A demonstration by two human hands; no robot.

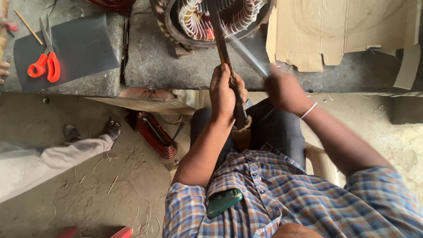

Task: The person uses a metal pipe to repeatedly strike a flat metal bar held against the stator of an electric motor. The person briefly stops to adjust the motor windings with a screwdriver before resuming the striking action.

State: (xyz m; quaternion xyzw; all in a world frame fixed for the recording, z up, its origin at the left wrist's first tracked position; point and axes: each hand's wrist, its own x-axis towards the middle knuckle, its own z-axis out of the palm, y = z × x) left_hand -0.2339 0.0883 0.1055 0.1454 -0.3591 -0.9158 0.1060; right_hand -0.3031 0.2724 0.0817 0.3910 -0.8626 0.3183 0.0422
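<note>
Left hand point(222, 93) fingers wrapped tight around a dark wooden stick point(221, 44), right hand point(282, 90) fingers closed on a blurred metal blade point(249, 55), motor stator point(211, 20) just beyond on the counter point(176, 66)

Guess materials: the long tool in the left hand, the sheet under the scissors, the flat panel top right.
Long tool in the left hand: dark and dull, probably metal, with a brownish wood-like grip; uncertain.
Sheet under the orange-handled scissors: thin, matte dark grey, likely insulating paper or plastic.
Flat panel: corrugated cardboard, tan with cut tabs and fold lines.
</note>
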